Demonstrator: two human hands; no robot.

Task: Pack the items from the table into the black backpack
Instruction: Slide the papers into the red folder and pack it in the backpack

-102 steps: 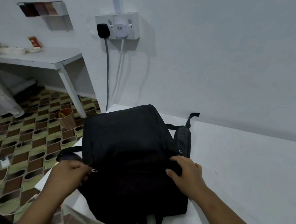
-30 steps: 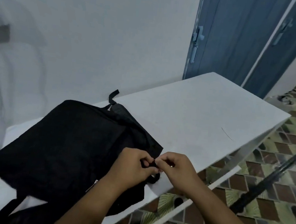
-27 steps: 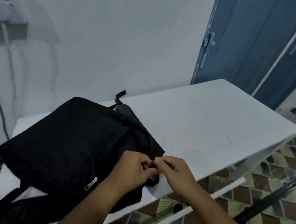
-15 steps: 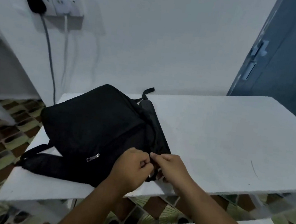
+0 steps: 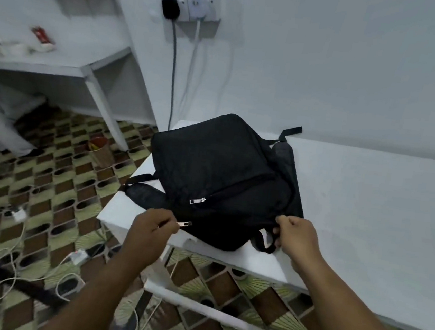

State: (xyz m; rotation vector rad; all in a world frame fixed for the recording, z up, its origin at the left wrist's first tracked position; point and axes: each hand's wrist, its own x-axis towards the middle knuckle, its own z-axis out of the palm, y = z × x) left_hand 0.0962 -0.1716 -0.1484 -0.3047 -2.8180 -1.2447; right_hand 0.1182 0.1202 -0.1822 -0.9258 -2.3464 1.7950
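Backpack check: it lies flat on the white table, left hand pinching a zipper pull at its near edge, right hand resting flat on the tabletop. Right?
Not quite. In the head view the right hand grips the black backpack at its near corner, not the white table. The left hand does pinch the zipper pull.

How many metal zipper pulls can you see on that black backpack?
2. One zipper pull lies on the front of the black backpack; the other zipper pull is pinched by the left hand at its near edge. Others may be hidden.
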